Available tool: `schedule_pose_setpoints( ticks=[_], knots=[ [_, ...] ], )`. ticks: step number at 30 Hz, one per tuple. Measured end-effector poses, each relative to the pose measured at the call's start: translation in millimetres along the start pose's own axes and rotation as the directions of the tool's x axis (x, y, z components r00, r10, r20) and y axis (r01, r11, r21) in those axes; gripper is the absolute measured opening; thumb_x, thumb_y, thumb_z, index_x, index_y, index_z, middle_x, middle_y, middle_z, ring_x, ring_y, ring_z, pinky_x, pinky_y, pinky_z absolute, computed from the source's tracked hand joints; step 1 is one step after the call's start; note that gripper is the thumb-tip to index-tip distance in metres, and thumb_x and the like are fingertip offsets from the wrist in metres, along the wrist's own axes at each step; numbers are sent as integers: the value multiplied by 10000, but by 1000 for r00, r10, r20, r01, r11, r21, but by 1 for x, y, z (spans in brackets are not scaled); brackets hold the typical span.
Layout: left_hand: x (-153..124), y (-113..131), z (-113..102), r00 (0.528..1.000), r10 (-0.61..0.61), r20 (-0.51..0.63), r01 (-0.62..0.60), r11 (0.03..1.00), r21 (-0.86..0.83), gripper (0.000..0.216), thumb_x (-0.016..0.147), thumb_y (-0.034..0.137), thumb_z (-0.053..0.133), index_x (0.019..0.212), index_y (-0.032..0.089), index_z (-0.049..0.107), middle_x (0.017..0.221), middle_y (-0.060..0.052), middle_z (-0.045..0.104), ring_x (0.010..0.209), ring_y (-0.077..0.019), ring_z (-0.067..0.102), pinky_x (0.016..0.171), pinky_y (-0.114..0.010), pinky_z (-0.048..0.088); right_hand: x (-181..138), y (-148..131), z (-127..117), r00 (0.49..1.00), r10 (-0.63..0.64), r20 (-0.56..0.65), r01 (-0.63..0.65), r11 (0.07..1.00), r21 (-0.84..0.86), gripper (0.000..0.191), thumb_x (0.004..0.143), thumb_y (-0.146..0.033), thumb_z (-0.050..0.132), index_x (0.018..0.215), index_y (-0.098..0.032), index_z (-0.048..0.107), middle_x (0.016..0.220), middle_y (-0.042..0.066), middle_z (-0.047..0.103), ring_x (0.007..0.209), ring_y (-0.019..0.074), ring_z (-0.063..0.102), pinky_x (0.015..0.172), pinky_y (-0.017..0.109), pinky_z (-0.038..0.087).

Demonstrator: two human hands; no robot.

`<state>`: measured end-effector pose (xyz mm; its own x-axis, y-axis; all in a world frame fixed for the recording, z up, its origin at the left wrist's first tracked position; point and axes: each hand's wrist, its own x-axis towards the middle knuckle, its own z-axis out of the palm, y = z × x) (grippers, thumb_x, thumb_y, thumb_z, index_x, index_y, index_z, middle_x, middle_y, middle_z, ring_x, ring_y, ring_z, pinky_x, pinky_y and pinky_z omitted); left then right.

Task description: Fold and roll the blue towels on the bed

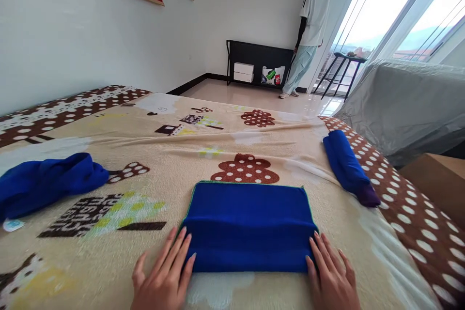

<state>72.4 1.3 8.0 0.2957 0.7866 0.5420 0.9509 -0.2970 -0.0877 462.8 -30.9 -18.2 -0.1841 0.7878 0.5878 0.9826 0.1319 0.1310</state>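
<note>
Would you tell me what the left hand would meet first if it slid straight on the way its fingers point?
The left hand points up-right; its fingertips already touch the folded blue towel, so that comes first.

Between your fingertips lies a folded blue towel (250, 225) of soft, matt, fine-napped cloth. Beneath your fingers the patterned bed cover (232, 140) looks like fleecy, matt fabric. Well beyond them, the floor (254, 97) is glossy tile, and right of your right fingers a smooth grey sheet (403, 101) shines faintly.
</note>
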Motion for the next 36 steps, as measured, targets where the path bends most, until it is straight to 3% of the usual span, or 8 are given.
schedule_pose_setpoints(
  ticks=[5, 7, 10, 14, 19, 22, 26, 36],
  knots=[
    [36, 73, 3, 918, 395, -12, -395, 914, -94, 535, 906, 189, 461, 1438, 147, 484, 1461, -45, 552, 1359, -149, 480, 1145, -294, 281, 44, -90, 1, 989, -146, 1, 141, 956, 259, 434, 958, -248, 443, 1379, -191, 534, 1419, 25, 569, 1296, 174, 553, 1060, 345, 386],
    [43, 79, 9, 919, 393, 27, -388, 915, -113, 529, 951, 327, 475, 1459, 180, 457, 1470, -24, 543, 1346, -144, 490, 1077, -282, 363, 53, -102, 4, 983, -177, 58, 154, 947, 282, 428, 989, -327, 433, 1392, -217, 526, 1436, -3, 549, 1304, 162, 545, 1050, 339, 408],
    [33, 47, 19, 981, 157, 112, -148, 985, -87, 572, 968, 463, 479, 1500, 275, 384, 1473, -13, 539, 1322, -190, 520, 1088, -378, 355, 45, -73, 13, 985, -103, 140, 79, 983, 166, 513, 1010, -455, 408, 1445, -189, 468, 1449, 34, 535, 1290, 190, 559, 1024, 375, 430],
    [9, -12, 25, 975, -114, 193, 123, 992, -35, 578, 983, 416, 455, 1531, 307, 309, 1511, -40, 493, 1371, -259, 476, 1157, -513, 216, 13, -6, 23, 985, 56, 161, -60, 998, 20, 589, 1033, -492, 284, 1507, -153, 370, 1462, 83, 523, 1307, 230, 541, 1038, 428, 396],
    [1, -21, 8, 994, -110, 27, 112, 989, -95, 506, 975, 298, 481, 1477, 297, 421, 1477, -78, 534, 1331, -262, 518, 1158, -498, 191, -9, 28, 13, 994, 54, 92, -59, 997, 47, 552, 1018, -474, 318, 1466, -172, 430, 1492, 135, 482, 1328, 292, 514, 1039, 468, 343],
    [-3, -14, -8, 994, 36, -102, -49, 990, -129, 439, 911, 217, 585, 1343, 293, 577, 1327, -55, 658, 1170, -205, 628, 1088, -368, 295, -17, 34, -1, 998, -59, 9, 57, 991, 117, 414, 964, -387, 486, 1354, -262, 546, 1344, 86, 628, 1177, 262, 627, 976, 421, 355],
    [-14, -11, -17, 973, 227, -51, -232, 959, -164, 419, 880, 195, 573, 1289, 278, 613, 1140, -1, 746, 1013, -158, 685, 1011, -313, 311, -24, 38, -13, 982, -190, -5, 189, 971, 145, 356, 916, -281, 528, 1263, -274, 606, 1125, 16, 733, 1005, 191, 691, 909, 352, 374],
    [-2, -9, 8, 995, 73, -71, -84, 983, -162, 437, 859, 72, 470, 1231, 264, 595, 1040, -7, 751, 968, -188, 692, 885, -365, 301, -3, 33, 1, 997, -71, 28, 62, 971, 230, 246, 849, -198, 546, 1079, -244, 621, 1001, 4, 720, 968, 205, 653, 897, 372, 394]
  ],
)
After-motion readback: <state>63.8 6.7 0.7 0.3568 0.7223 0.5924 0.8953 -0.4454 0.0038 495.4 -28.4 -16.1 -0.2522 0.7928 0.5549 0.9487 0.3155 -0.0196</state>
